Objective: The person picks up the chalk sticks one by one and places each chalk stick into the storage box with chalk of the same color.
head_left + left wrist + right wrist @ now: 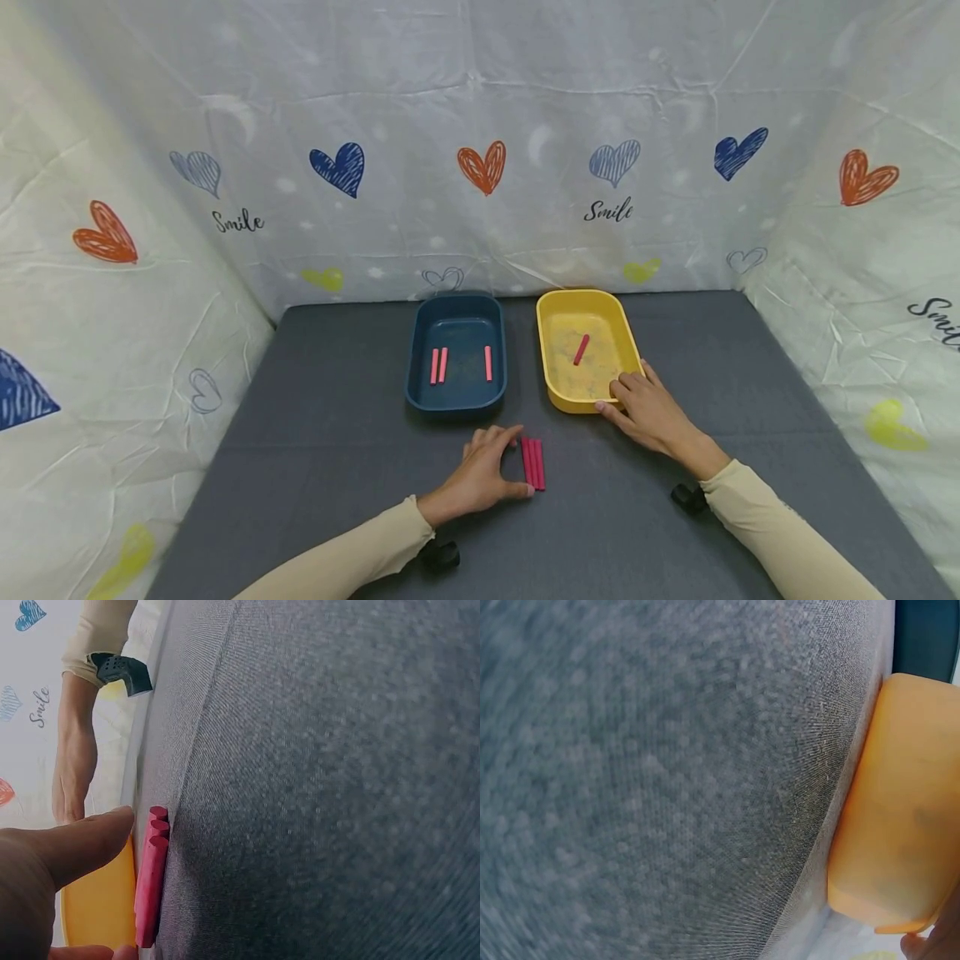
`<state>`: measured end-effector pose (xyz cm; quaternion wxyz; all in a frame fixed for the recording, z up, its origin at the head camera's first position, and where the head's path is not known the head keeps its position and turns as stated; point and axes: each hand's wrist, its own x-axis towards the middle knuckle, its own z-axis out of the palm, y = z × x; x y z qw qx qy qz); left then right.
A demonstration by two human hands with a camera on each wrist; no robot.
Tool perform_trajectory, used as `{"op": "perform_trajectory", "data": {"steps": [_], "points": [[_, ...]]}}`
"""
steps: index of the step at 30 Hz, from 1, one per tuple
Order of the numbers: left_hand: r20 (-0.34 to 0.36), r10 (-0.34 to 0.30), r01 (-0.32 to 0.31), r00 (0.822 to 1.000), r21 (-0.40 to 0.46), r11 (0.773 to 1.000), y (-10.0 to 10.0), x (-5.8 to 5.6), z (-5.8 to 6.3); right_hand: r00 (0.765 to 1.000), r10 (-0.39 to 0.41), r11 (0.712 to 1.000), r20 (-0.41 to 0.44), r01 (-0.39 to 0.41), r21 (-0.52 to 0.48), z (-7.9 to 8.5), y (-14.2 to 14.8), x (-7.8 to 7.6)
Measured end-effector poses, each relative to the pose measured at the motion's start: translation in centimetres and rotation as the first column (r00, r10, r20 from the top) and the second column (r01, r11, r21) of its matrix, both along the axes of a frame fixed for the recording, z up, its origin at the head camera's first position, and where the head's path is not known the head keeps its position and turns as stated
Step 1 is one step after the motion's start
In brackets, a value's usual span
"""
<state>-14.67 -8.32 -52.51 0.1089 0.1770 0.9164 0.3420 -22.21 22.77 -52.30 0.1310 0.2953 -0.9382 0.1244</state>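
Note:
Three dark pink chalk sticks (533, 464) lie side by side on the table, just in front of the yellow tray. My left hand (480, 475) is beside them, thumb near one end and fingers near the other; in the left wrist view a small gap shows between the thumb (105, 832) and the chalk sticks (152, 885). My right hand (656, 417) grips the near right corner of the yellow tray (553, 383), with fingers over its rim. One dark pink chalk stick (581, 350) lies slanted inside that tray.
Left of the yellow tray stands a dark blue tray (455, 410) holding three lighter pink chalk sticks, two together (438, 366) and one apart (488, 364). A grey cloth covers the table (337, 433). Printed white curtains (405, 208) hang behind and at both sides.

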Motion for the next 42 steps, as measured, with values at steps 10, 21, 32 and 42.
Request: {"op": "perform_trajectory", "data": {"steps": [10,21,32,42], "points": [[-0.064,-0.001,-0.003,0.998,-0.064,0.998,0.3,-0.09,-0.4,1.0,0.003,1.0,0.0,-0.003,-0.007,-0.03,0.06,0.0],[-0.073,-0.013,0.005,0.997,-0.112,0.994,0.36,-0.16,-0.34,1.0,0.0,1.0,0.003,0.0,0.001,-0.09,0.1,-0.08],[-0.073,-0.011,0.004,0.997,-0.096,0.995,0.24,-0.07,-0.48,1.0,-0.005,1.0,-0.001,0.005,0.008,-0.24,0.08,-0.03],[-0.052,-0.012,0.01,0.999,-0.055,0.998,-0.19,-0.04,0.05,1.0,0.0,1.0,0.005,0.0,0.006,-0.12,0.12,-0.08]]}}
